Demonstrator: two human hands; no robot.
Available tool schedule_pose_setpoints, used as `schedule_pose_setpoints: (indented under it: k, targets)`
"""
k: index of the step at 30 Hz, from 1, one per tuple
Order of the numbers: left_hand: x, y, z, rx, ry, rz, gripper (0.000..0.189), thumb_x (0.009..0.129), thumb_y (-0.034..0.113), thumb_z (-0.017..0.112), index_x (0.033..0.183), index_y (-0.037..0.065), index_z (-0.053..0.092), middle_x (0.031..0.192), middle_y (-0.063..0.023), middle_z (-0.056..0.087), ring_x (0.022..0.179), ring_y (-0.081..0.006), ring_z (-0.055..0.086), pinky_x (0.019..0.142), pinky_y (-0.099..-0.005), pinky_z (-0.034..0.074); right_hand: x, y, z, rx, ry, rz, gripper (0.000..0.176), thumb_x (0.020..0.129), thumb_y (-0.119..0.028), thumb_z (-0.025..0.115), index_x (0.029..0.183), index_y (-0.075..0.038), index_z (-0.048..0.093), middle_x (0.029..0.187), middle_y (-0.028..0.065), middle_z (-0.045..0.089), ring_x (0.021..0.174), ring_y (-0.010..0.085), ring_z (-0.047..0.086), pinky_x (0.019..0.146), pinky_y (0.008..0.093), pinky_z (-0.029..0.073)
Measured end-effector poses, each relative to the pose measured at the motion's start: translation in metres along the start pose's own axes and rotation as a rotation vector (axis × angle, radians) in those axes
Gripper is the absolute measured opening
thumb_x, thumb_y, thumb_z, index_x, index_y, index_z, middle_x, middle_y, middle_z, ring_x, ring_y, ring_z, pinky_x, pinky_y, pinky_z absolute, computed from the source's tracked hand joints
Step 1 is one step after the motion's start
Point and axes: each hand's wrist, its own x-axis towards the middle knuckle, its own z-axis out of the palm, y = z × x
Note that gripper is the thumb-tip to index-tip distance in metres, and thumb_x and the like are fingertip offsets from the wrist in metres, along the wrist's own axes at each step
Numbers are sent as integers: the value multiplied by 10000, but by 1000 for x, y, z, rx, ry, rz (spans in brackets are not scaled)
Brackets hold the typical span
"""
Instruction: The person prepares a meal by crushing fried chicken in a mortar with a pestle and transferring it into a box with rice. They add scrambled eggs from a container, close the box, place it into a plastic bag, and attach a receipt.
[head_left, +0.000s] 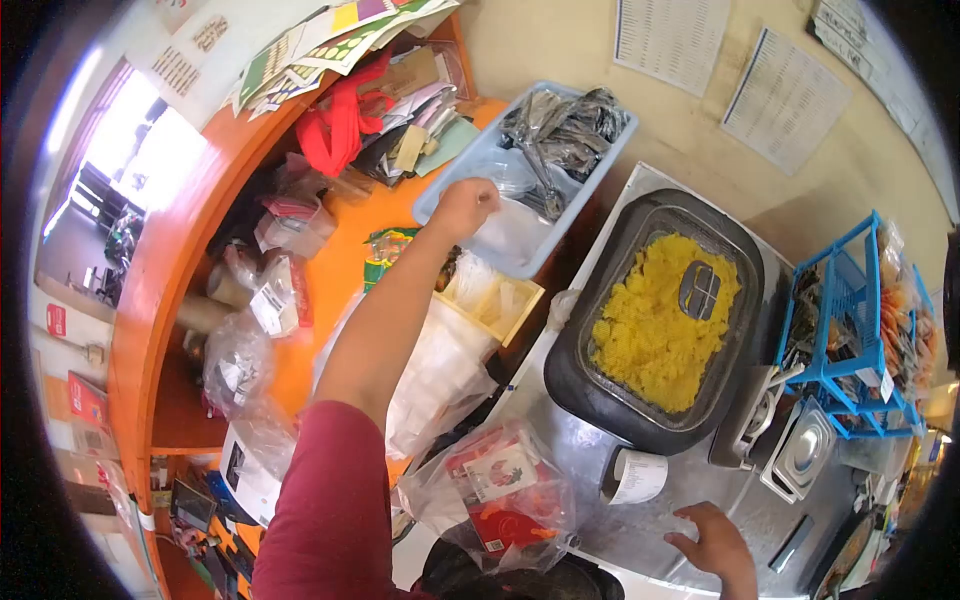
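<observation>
My left hand [467,208] is at the near left edge of a light blue plastic tub [596,178], its fingers curled in. What they hold, if anything, is too small to make out. In the tub lie black packets [565,125], clear plastic and white sheets. My right hand [708,541] hovers over the metal counter [590,535] at the lower right, fingers apart and holding nothing. Near it stands a dark cup-shaped holder with a printed paper label [639,477]. A large black pan [650,430] of yellow food [655,330] stands beyond, with a dark handled piece on the food.
A blue wire rack [835,310] with packets stands at the right, beside metal lids [803,450]. A clear bag with red boxes [505,490] lies below centre. Orange shelving [175,330] curves along the left. A small yellow box [515,318] sits below the tub.
</observation>
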Motion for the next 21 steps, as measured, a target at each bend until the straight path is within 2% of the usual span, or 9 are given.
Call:
schedule_pose_setpoints:
  k: [2,6,8,10,12,14,17,19,21]
  targets:
    - [3,-12,-3,-124,74,39,66,927,53,650,942,60,714,925,-110,740,923,-202,691,886,-365,475,18,-38,-40,-59,7,-63,340,872,-236,798,1129,-32,710,1097,184,688,1085,380,647,934,436,518]
    - [-3,-10,-21,-399,196,-131,132,969,39,606,1068,53,692,963,-64,721,929,-170,660,832,-303,499,74,-114,-91,-129,132,-338,250,911,-192,739,1105,-38,708,1069,192,681,1059,382,651,898,447,519]
    - [-11,10,-37,-598,237,-249,166,984,43,591,1133,52,665,1016,-39,710,949,-150,645,849,-301,495,105,-144,-99,3,210,-480,212,927,-154,705,1093,-22,699,1026,191,685,998,393,665,867,449,523]
    - [-27,31,-52,-773,254,-271,174,1004,69,587,1166,60,648,1070,-32,702,974,-146,639,867,-311,494,145,-163,-99,202,240,-631,185,953,-136,679,1084,-7,689,969,170,688,908,344,685,820,408,531]
    - [-41,42,-64,-913,253,-277,181,1023,106,589,1194,70,636,1103,-32,696,991,-145,637,883,-325,494,179,-188,-94,361,306,-624,183,984,-154,666,1065,9,682,919,139,681,843,264,677,785,359,527]
    - [-52,46,-74,-1021,236,-265,190,1044,156,595,1215,81,629,1114,-40,693,1001,-150,637,897,-343,497,212,-207,-93,332,407,-680,217,996,-189,680,1109,-3,679,953,91,679,873,187,652,775,328,525]
    - [-71,56,-82,-1381,150,-174,245,1073,220,574,1261,68,609,1171,-62,697,1060,-198,661,945,-397,518,245,-244,-88,561,537,-620,322,934,-200,752,1172,1,668,1073,164,681,958,293,671,891,383,545]
    - [-94,89,-90,-1458,33,-128,261,1080,216,553,1283,59,592,1217,-84,692,1114,-231,666,986,-438,523,269,-260,-79,536,635,-685,436,930,-187,767,1298,-23,600,1120,95,657,967,216,644,831,343,541]
    - [-115,106,-87,-1545,-59,-99,267,1083,203,534,1296,50,582,1254,-104,685,1160,-255,667,1022,-466,523,278,-271,-73,576,588,-738,539,916,-173,787,1379,-34,549,1140,63,640,968,177,630,801,321,540]
